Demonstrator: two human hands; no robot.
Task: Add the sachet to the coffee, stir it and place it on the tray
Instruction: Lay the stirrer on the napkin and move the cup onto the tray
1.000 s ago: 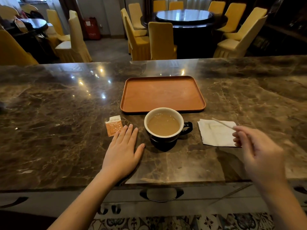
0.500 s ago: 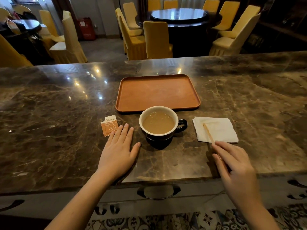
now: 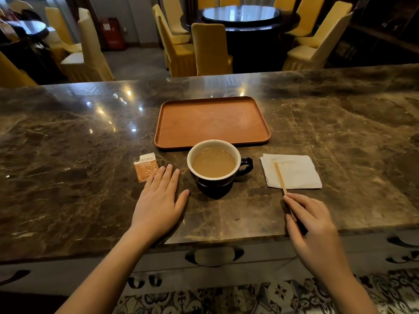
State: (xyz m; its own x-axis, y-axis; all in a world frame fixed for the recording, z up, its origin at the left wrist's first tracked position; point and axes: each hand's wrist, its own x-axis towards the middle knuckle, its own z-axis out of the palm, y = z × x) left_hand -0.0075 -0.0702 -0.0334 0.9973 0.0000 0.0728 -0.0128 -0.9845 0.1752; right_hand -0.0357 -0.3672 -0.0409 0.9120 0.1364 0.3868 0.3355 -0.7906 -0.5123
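A black cup [image 3: 218, 168] with a white inside holds milky coffee and stands on the marble counter just in front of the orange tray [image 3: 213, 123]. A torn orange sachet [image 3: 146, 167] lies left of the cup. My left hand [image 3: 158, 200] rests flat on the counter, fingers apart, its fingertips touching the sachet's lower edge. My right hand [image 3: 310, 225] pinches the near end of a thin wooden stirrer [image 3: 280, 177], whose far end lies on a white napkin [image 3: 292, 171] to the right of the cup.
The tray has nothing on it. The brown marble counter [image 3: 68, 166] runs wide to both sides, with its front edge just under my wrists. Behind it stand yellow covered chairs [image 3: 210, 48] and a round dark table [image 3: 242, 17].
My right hand came down from above the napkin and laid the stirrer's tip on it, then slid a little right. My left hand stayed flat beside the cup.
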